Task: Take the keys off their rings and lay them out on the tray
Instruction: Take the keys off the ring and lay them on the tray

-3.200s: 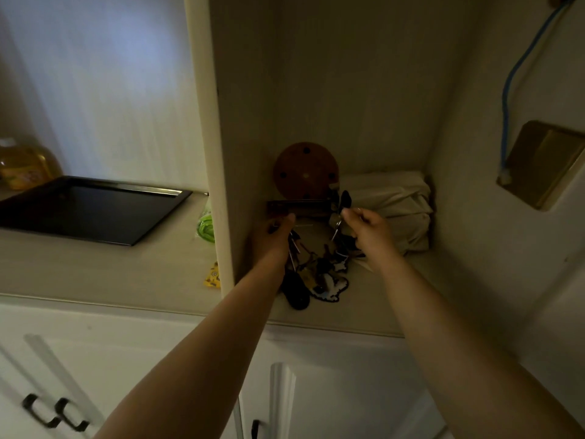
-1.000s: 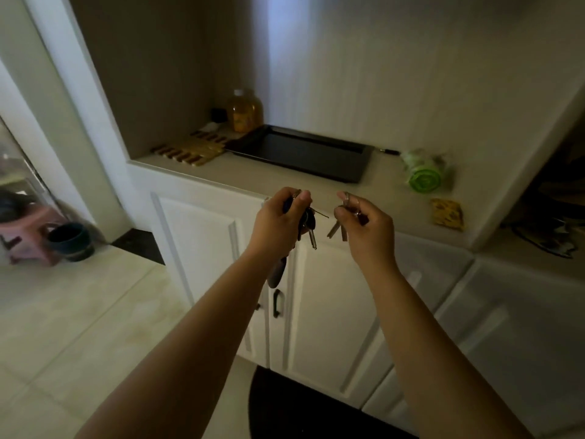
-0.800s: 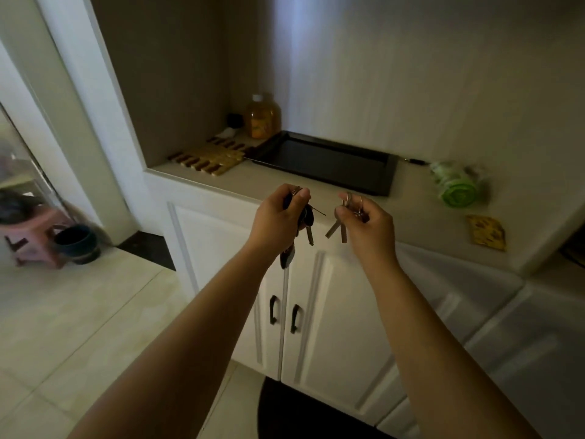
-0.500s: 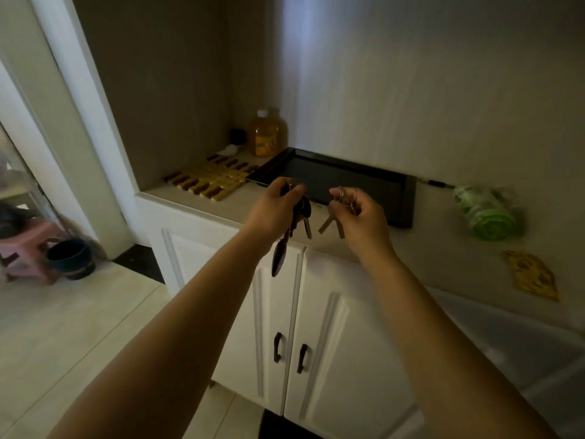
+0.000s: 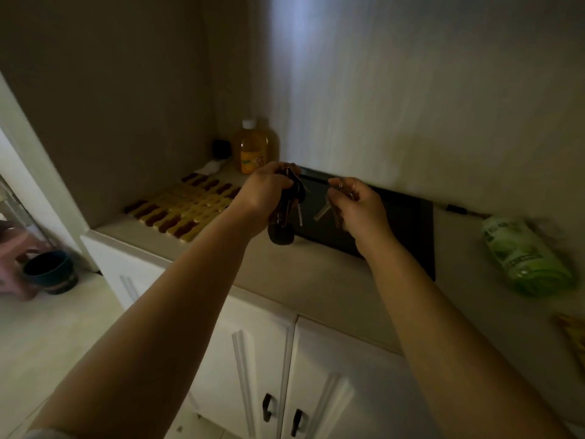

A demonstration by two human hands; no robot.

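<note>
A black tray (image 5: 408,223) lies on the beige counter against the back wall. My left hand (image 5: 264,193) grips a bunch of dark keys (image 5: 289,201) with a dark fob (image 5: 280,234) hanging below it, over the tray's left end. My right hand (image 5: 356,205) pinches a key ring (image 5: 346,186) from which two pale keys (image 5: 326,210) hang down above the tray. The two hands are a short gap apart.
A slatted yellow and brown mat (image 5: 186,205) lies left of the tray, a bottle of amber liquid (image 5: 254,147) behind it. A green packet (image 5: 522,256) and a yellow wrapper (image 5: 573,337) lie to the right. White cupboard doors (image 5: 262,375) are below, a dark pot (image 5: 50,272) on the floor.
I carried both key bunches from the right alcove over to the counter. In the last second both hands moved forward and now hang over the tray.
</note>
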